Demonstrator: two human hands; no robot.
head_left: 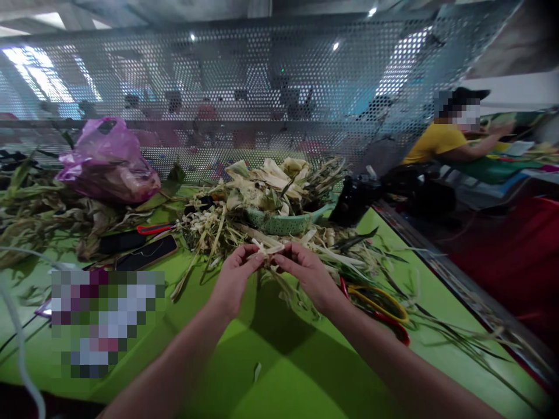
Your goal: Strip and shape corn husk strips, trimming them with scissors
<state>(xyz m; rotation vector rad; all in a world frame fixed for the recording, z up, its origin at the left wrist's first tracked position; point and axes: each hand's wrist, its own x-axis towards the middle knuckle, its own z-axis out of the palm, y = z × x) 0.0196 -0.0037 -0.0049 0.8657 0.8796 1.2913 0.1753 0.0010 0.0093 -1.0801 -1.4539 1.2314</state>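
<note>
A pale strip of dried corn husk (272,249) is pinched between both hands over the green table (244,361). My left hand (233,278) grips its left side between thumb and fingers. On the other side, my right hand (311,274) holds it the same way, with the fingertips of the two hands close together. Thin, loose ends hang below the fingers. Just beyond the hands stands a green perforated basket (279,222), heaped with dried husks (266,186). More stalks and husk scraps surround its base, partly behind my fingers.
Scissors with red and yellow handles (384,305) lie beside my right forearm. A dark phone (148,253), red-handled tool (155,228) and purple plastic bag (109,166) are at left. A black container (353,201) stands beside the basket. Another person (445,139) sits at far right.
</note>
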